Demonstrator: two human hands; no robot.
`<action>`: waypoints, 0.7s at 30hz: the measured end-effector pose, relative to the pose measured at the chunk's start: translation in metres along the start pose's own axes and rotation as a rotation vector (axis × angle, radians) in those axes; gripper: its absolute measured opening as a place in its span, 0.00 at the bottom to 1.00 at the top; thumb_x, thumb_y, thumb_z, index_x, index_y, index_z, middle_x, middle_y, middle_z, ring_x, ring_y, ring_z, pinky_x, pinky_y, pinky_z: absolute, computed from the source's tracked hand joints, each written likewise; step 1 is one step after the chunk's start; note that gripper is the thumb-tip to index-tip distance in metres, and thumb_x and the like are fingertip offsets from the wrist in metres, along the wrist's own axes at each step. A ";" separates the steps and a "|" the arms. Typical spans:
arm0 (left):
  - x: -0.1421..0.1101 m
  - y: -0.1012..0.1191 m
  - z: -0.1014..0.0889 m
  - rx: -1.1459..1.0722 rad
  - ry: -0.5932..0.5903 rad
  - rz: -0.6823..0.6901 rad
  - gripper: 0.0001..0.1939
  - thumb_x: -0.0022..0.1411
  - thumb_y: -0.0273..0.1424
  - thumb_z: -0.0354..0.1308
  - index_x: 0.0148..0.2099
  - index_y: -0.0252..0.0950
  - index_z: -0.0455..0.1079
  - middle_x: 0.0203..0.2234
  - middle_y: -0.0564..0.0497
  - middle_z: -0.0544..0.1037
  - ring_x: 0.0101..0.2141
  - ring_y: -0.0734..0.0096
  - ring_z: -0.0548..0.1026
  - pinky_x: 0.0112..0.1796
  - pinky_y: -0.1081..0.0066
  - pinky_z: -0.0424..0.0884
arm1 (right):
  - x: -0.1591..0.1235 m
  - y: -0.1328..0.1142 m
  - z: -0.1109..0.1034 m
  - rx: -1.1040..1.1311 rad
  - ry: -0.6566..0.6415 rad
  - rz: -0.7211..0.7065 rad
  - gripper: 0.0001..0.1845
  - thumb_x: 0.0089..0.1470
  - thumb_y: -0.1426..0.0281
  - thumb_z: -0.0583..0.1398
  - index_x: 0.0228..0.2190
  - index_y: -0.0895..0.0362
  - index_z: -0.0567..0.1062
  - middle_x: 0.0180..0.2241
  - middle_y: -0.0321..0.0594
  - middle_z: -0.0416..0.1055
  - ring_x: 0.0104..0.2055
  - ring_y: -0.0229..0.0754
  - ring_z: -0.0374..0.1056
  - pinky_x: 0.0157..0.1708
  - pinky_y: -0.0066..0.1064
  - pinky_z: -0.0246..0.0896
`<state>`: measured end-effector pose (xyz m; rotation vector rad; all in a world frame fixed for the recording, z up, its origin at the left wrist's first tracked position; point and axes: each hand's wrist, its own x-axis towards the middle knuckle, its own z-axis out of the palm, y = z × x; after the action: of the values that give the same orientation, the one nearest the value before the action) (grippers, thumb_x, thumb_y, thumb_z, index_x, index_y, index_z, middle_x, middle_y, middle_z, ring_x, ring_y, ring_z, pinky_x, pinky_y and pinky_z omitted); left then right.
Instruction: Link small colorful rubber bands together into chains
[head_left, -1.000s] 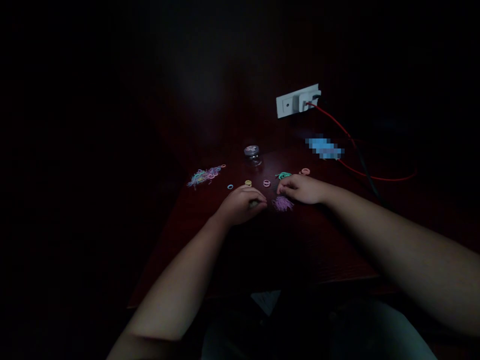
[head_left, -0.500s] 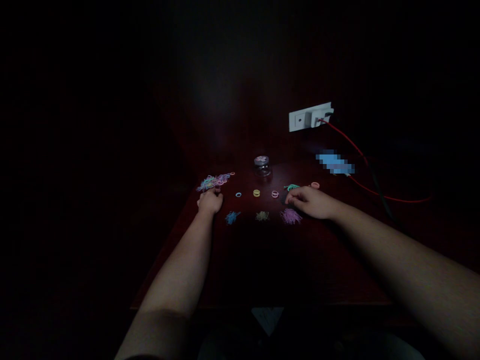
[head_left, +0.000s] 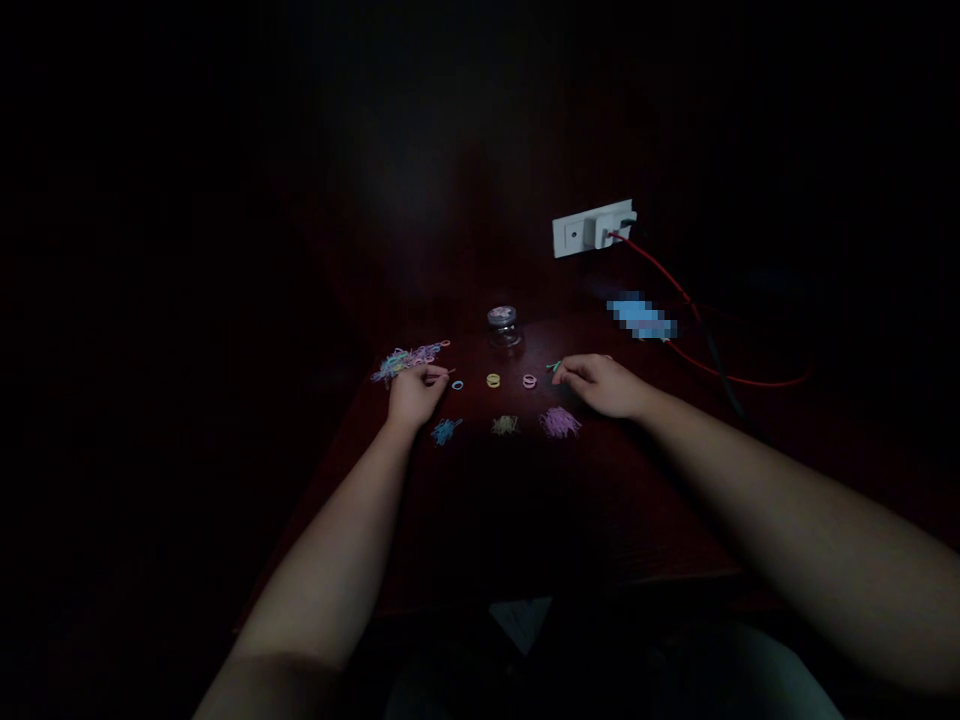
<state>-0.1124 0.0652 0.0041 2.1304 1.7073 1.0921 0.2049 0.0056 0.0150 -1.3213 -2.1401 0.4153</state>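
Note:
The scene is very dark. My left hand (head_left: 414, 393) rests at the edge of a mixed heap of small coloured rubber bands (head_left: 405, 358), fingers pinched on a small band. My right hand (head_left: 600, 384) lies curled on the dark red table (head_left: 525, 500) beside some green bands (head_left: 555, 366); what its fingers hold is hidden. Between my hands lie single blue (head_left: 457, 384), yellow (head_left: 493, 380) and pink (head_left: 529, 380) rings. Below them sit small sorted piles: blue (head_left: 445, 430), yellow (head_left: 505, 425) and purple (head_left: 559, 422).
A small glass jar (head_left: 503, 326) stands behind the rings. A white power strip (head_left: 592, 229) on the back wall has a plug with a red cable (head_left: 697, 370) running right. A blurred blue object (head_left: 641, 316) lies near it. The table's front edge is near my lap.
My left hand moved from the middle of the table left to the mixed heap, uncovering the blue and yellow piles, and now pinches a band. My right hand barely moved.

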 end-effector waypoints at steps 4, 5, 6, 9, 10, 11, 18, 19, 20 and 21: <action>-0.020 0.040 0.010 -0.096 0.025 0.237 0.09 0.59 0.34 0.56 0.37 0.35 0.74 0.35 0.49 0.80 0.36 0.68 0.77 0.42 0.68 0.72 | 0.001 0.003 0.000 0.007 0.034 0.009 0.11 0.54 0.73 0.53 0.33 0.58 0.76 0.35 0.40 0.76 0.36 0.40 0.69 0.39 0.30 0.58; -0.025 0.049 0.011 -0.094 0.035 0.275 0.09 0.60 0.34 0.55 0.37 0.36 0.74 0.35 0.49 0.80 0.36 0.68 0.77 0.42 0.68 0.72 | 0.000 0.001 0.000 0.009 0.032 0.001 0.11 0.53 0.73 0.53 0.33 0.58 0.75 0.34 0.40 0.75 0.35 0.39 0.69 0.37 0.29 0.58; -0.029 0.058 0.012 -0.095 0.039 0.307 0.08 0.60 0.34 0.56 0.37 0.36 0.73 0.34 0.50 0.80 0.36 0.69 0.77 0.41 0.68 0.72 | 0.000 -0.001 0.000 0.012 0.028 -0.006 0.10 0.53 0.72 0.54 0.32 0.58 0.75 0.32 0.40 0.75 0.33 0.38 0.68 0.35 0.29 0.57; -0.039 0.078 0.014 -0.126 0.062 0.385 0.07 0.60 0.34 0.57 0.37 0.36 0.71 0.32 0.50 0.79 0.33 0.71 0.77 0.37 0.71 0.72 | -0.003 -0.009 0.002 0.036 -0.011 -0.036 0.08 0.52 0.70 0.56 0.31 0.59 0.75 0.25 0.36 0.71 0.25 0.35 0.63 0.29 0.27 0.54; -0.041 0.082 0.014 -0.136 0.073 0.408 0.06 0.60 0.34 0.58 0.36 0.36 0.70 0.31 0.51 0.79 0.33 0.72 0.77 0.36 0.72 0.72 | -0.004 -0.012 0.003 0.049 -0.022 -0.051 0.08 0.52 0.69 0.56 0.31 0.59 0.74 0.23 0.35 0.69 0.24 0.34 0.61 0.28 0.27 0.52; -0.043 0.085 0.014 -0.144 0.084 0.428 0.06 0.60 0.34 0.58 0.36 0.36 0.70 0.31 0.51 0.79 0.32 0.72 0.77 0.36 0.72 0.72 | -0.005 -0.014 0.004 0.065 -0.028 -0.066 0.08 0.52 0.68 0.57 0.32 0.59 0.74 0.22 0.34 0.68 0.23 0.33 0.59 0.27 0.27 0.51; -0.051 0.095 0.018 -0.218 0.081 0.547 0.04 0.57 0.31 0.61 0.35 0.37 0.70 0.32 0.51 0.80 0.33 0.71 0.78 0.38 0.70 0.74 | -0.009 -0.026 0.008 0.158 -0.011 -0.163 0.14 0.52 0.64 0.61 0.38 0.59 0.74 0.20 0.30 0.64 0.21 0.32 0.57 0.25 0.27 0.48; -0.052 0.096 0.019 -0.226 0.084 0.562 0.04 0.57 0.30 0.61 0.35 0.37 0.70 0.32 0.51 0.80 0.33 0.70 0.78 0.38 0.70 0.74 | -0.010 -0.028 0.008 0.157 0.003 -0.175 0.14 0.52 0.64 0.60 0.38 0.59 0.74 0.20 0.30 0.64 0.21 0.32 0.57 0.25 0.27 0.48; -0.053 0.097 0.019 -0.231 0.089 0.575 0.04 0.57 0.30 0.61 0.35 0.37 0.70 0.32 0.51 0.80 0.33 0.70 0.79 0.38 0.69 0.74 | -0.010 -0.030 0.008 0.157 0.013 -0.184 0.14 0.53 0.64 0.60 0.39 0.59 0.74 0.20 0.30 0.63 0.21 0.32 0.57 0.26 0.27 0.48; -0.053 0.098 0.019 -0.231 0.093 0.586 0.04 0.56 0.30 0.62 0.34 0.37 0.70 0.31 0.51 0.80 0.33 0.69 0.79 0.38 0.69 0.74 | -0.010 -0.031 0.009 0.160 0.015 -0.191 0.13 0.53 0.64 0.59 0.39 0.59 0.74 0.20 0.30 0.63 0.21 0.32 0.57 0.26 0.27 0.48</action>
<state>-0.0285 -0.0081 0.0245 2.5136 0.9278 1.4621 0.1810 -0.0176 0.0218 -1.0186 -2.1483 0.4842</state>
